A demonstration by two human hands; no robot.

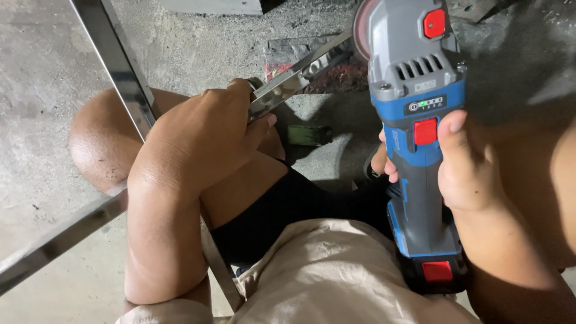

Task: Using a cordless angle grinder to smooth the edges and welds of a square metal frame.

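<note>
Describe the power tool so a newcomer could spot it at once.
Start at the concrete floor and look right: the right hand grips a cordless angle grinder. Unlike the shiny metal bar in the left hand, it is blue and grey with red buttons.

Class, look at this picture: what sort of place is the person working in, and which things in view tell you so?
Probably a metalworking shop or building site: a bare concrete floor, shiny metal bars, one held by the left hand, and a cordless angle grinder in the right hand.
</note>
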